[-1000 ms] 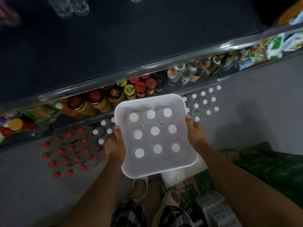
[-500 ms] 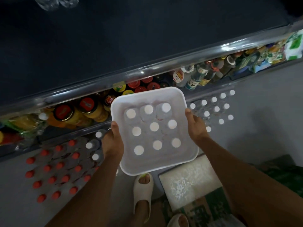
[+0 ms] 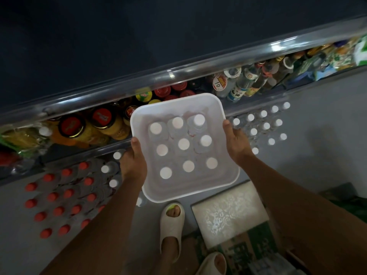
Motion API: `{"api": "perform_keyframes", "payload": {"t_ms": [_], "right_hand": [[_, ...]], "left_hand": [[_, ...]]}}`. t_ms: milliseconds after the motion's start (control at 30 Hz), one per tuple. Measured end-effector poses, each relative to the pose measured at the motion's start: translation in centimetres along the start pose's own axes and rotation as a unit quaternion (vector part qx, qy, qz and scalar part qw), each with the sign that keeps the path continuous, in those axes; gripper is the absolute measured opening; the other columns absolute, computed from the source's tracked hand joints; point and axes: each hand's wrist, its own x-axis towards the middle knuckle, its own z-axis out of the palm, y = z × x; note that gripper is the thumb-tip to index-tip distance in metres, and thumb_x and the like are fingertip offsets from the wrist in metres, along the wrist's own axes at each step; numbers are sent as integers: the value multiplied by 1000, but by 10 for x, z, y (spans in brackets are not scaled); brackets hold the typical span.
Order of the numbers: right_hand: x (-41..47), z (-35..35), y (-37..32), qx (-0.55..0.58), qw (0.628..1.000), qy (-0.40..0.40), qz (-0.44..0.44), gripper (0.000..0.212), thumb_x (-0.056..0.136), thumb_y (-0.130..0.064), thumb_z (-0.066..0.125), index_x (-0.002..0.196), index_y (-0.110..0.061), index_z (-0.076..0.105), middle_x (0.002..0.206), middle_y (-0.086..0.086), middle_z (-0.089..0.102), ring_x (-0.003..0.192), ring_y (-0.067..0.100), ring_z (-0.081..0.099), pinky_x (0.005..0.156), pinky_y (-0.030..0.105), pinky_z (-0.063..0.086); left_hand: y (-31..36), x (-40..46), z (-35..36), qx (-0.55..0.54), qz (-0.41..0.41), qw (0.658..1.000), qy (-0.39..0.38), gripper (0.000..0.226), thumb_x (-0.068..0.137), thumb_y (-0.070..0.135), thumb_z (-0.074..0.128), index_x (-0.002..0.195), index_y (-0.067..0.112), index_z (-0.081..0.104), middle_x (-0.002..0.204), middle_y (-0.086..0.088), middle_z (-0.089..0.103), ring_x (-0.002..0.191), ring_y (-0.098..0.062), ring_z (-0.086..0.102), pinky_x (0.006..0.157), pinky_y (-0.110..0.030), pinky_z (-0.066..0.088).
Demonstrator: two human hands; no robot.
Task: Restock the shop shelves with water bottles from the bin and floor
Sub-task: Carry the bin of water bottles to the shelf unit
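Overhead, bin (image 3: pixel 228 176) rim beside shelf edge (image 3: pixel 178 73)

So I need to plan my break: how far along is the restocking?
Done: nothing visibly; the upper dark shelf looks bare. In hand: left hand and right hand grip the white bin holding nine white-capped bottles. Left: those, plus floor bottles beside it.

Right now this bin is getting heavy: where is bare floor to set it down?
Bare floor lies right of the white-capped bottles, and a narrow strip beside the sandal. Left is crowded with red-capped bottles; the cardboard boxes fill the near right.
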Motion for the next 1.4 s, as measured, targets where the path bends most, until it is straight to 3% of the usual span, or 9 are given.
{"api": "perform_keyframes", "payload": {"t_ms": [133,300,500,733,900,1033,1167,1400], "right_hand": [[1,-3,-2,-25,1000,-11,-1,68,94,-63,27,98,-10,68,88,8,57,86,21,53,81,30,35],[2,-7,-6,-73,997,-23,-32,65,97,-58,24,76,-10,62,71,6,56,78,25,54,75,29,34],[2,-5,-9,-74,996,-32,-45,67,99,-54,24,97,-4,68,102,23,66,100,36,60,87,39,45],[-3,-7,-12,-61,994,-49,-74,60,101,-50,24,113,-8,66,113,17,66,111,33,58,96,45,45],[-1,-9,-15,-110,989,-46,-85,60,101,-46,24,105,-3,64,105,19,66,102,35,59,87,39,47],[0,-10,-21,-179,978,-27,-104,49,103,-36,29,104,2,59,101,24,62,98,38,57,75,34,36],[-3,-12,-28,-217,969,-30,-110,40,102,-30,36,112,3,54,109,26,58,103,39,54,81,38,40],[-6,-21,-45,-277,949,-19,-151,33,96,-21,49,121,-1,50,120,20,53,107,37,53,86,40,43]], "left_hand": [[0,-2,0,30,13,999,-3,62,101,49,29,117,0,64,121,-29,61,115,-44,55,97,-41,41],[7,-7,5,53,22,998,23,61,103,43,28,112,-5,65,114,-30,63,109,-45,58,90,-42,44],[11,-9,0,61,6,998,1,62,102,46,25,120,-1,61,125,-31,58,117,-47,52,97,-46,40],[17,-14,-4,79,22,997,-5,61,103,43,23,119,0,62,125,-30,58,117,-46,52,97,-45,40],[20,-16,-5,95,48,994,1,56,104,37,26,115,-5,60,120,-32,58,114,-46,53,92,-44,42],[26,-17,-8,116,93,989,10,43,104,24,32,116,-11,55,119,-32,54,112,-45,50,91,-45,39],[37,-21,-11,129,129,983,5,42,101,18,40,137,-3,42,136,-26,42,122,-42,44,99,-46,37],[51,-23,-23,102,139,985,12,37,98,10,44,134,0,47,136,-21,41,120,-36,45,99,-40,37]]}}
